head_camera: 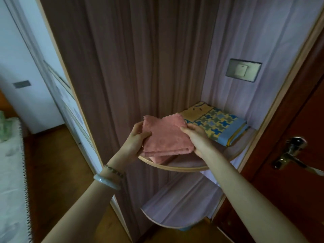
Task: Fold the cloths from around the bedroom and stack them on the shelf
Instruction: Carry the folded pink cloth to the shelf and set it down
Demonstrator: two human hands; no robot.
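Pink cloth (166,135): folded to a rough square and held by both hands at the front edge of the upper shelf (177,168). Whether its underside touches the shelf is hidden. A pink layer shows below the front fold, over the shelf rim; it cannot be told whether this belongs to the same cloth or is a separate one.

Left hand (135,139): grips the cloth's left edge, thumb on top, fingers hidden beneath. Right hand (194,137): grips the right edge, thumb on top, remaining fingers mostly concealed under the cloth.

Patterned cloth (219,127): folded, yellow and blue, lying flat at the back right of the same shelf, just beside the right hand. Its near-left corner is covered by the pink cloth.

Count: two hands, one pink cloth confirmed, one patterned cloth, two shelves. The lower shelf (175,207) is partly blocked by the right forearm.

The left wrist carries two bracelets (108,181). A wall switch (243,70) sits above the shelf. A door handle (289,155) is at right, and a bed (10,172) is cut off at the left edge.
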